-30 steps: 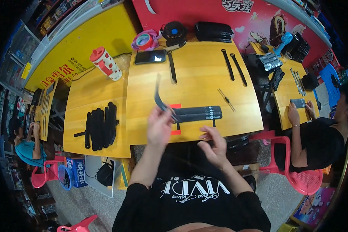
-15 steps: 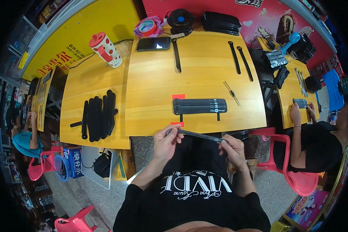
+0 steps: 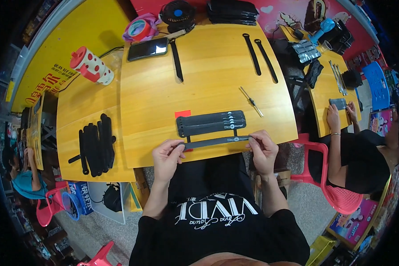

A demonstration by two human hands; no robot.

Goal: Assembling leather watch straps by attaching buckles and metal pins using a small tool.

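A black strap (image 3: 213,142) with a round eyelet end and white print is stretched level between my hands, above the table's near edge. My left hand (image 3: 166,157) pinches its left end; my right hand (image 3: 264,153) pinches the other between thumb and fingers. Just beyond lies a flat row of several matching straps (image 3: 210,123), side by side with their white prints lined up. Two narrow dark strips stick out from under that row toward me, partly behind the held strap. Red tape (image 3: 183,113) marks the table at the row's far left corner; another red piece is mostly hidden by the strap.
A thin pen-like tool (image 3: 251,102) lies right of the row. Loose straps (image 3: 252,55), a phone (image 3: 148,48), a fan (image 3: 177,13) and a black stack (image 3: 232,12) sit farther back. Left are a strap pile (image 3: 95,146) and dotted cup (image 3: 92,66). Co-workers sit at both sides.
Both hands have moved forward, carrying the strap from in front of the table edge to beside the row. It was slanted with its right end lower; now it is nearly level. The view has shifted and turned.
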